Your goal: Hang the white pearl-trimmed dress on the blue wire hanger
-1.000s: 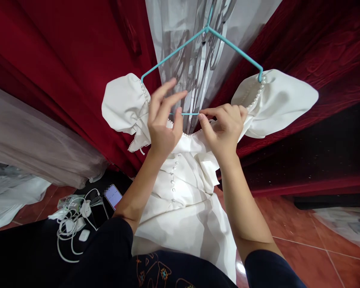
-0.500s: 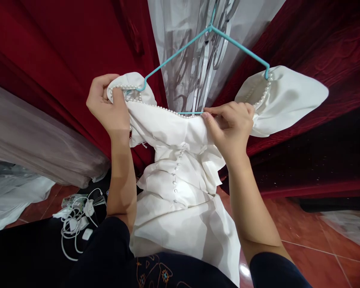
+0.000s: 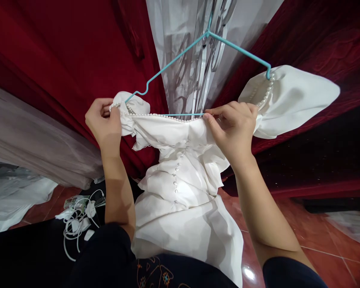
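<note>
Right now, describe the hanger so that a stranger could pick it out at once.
Start at the dark red velvet curtains and find the sheer white panel between them. In front of it hangs a thin turquoise wire hanger carrying a white pearl-trimmed dress. It is the only turquoise thing there, a bare triangle of wire.

Single head view; close, looking forward and down, perhaps slightly tilted.
</note>
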`<state>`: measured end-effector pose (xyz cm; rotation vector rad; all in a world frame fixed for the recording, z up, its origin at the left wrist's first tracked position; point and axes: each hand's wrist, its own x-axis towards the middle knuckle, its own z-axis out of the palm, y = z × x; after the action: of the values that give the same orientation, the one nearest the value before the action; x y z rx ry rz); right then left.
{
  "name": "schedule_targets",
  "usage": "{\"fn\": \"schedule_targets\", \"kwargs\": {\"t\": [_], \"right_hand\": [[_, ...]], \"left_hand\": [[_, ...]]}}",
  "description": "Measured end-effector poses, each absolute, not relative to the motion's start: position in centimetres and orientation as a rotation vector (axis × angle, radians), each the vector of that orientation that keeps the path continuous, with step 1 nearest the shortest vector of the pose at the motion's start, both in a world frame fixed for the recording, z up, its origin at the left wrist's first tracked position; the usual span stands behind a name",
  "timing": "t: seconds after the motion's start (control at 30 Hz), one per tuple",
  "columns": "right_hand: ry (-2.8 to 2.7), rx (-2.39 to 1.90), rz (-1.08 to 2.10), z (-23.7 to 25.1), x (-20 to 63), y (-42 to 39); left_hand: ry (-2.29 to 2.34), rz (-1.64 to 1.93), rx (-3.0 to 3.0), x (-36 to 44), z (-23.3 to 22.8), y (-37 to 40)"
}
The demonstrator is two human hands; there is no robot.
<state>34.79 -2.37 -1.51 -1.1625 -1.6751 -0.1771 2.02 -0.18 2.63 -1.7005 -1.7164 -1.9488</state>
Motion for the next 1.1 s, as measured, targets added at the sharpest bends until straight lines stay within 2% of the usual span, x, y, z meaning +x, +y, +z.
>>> {"fn": "schedule_targets", "kwargs": {"t": [0.13,0.27,0.4,0.5,0.67,0.83,0.93,1.1], "right_hand": [[-1.672,-1.165,-0.153,-1.5,34.7,-2.3],[-1.683,-1.146,-0.121,-1.4,34.5,-2.5],[-1.688,-1.147,-0.137,-1.5,34.4,-2.3],[-1.684,-1.15,-0.135,-1.6,34.2,-2.2],[-1.659,-1.182,-0.157,-2.0,33.2,-2.6],[-1.708,-1.137,-0.239,-2.4,33.2,-3.5],[-1.76,-0.967,-0.227,-1.8,34.7,-3.6],[-1.476,-0.805,-0.571,-0.1,39.3,-2.0]], "left_hand": [[-1.844,-1.901,-1.743,1.1,0.5,-2.9],[-2.036,-1.668,-1.923,0.7,-0.4,-4.1],[-1.651,-1.506,-2.334,2.6,0.2,-5.4],[-1.422,-1.49,-2.378,5.7,1.3,-6.2],[-1.327,-1.644,-2.283,10.3,2.6,-4.4],[-1.419,-1.329,-2.482,11.7,1.4,-2.2],[-1.416,-1.314,-2.47,11.8,1.0,-2.3],[-1.413,-1.288,-2.525,11.9,1.2,-2.2]]}}
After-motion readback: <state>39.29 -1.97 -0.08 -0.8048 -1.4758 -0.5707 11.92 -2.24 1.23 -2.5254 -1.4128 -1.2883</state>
